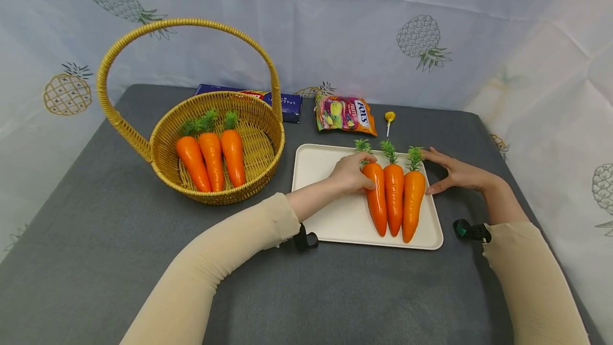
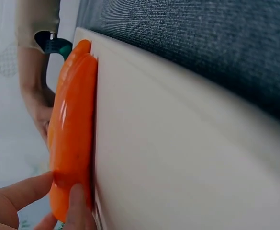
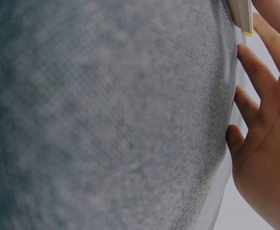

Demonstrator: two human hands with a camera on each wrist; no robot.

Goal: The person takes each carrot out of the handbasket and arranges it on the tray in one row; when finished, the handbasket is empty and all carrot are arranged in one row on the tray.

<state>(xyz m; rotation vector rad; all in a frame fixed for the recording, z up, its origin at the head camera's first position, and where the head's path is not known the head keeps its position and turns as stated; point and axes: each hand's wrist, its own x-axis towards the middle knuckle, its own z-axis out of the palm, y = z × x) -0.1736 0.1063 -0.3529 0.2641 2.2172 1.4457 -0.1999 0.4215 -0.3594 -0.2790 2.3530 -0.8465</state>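
Note:
Three toy carrots with green tops lie side by side on a cream tray (image 1: 330, 228). My left hand (image 1: 351, 173) pinches the upper end of the leftmost carrot (image 1: 377, 204); in the left wrist view thumb and fingers press on its orange body (image 2: 75, 124). Beside it are the middle carrot (image 1: 394, 196) and the right carrot (image 1: 413, 206). My right hand (image 1: 457, 172) is at the tray's right edge, fingers spread and fairly straight, thumb close to the right carrot. The right wrist view shows this hand (image 3: 264, 129) by the tray corner (image 3: 242, 14).
A wicker basket (image 1: 217, 198) with a tall handle stands on the left, holding three more carrots (image 1: 212, 158). Behind it lies a blue spaghetti box (image 1: 291, 105). A candy bag (image 1: 345, 115) and a yellow lollipop (image 1: 390, 117) lie beyond the tray on the grey table (image 1: 119, 238).

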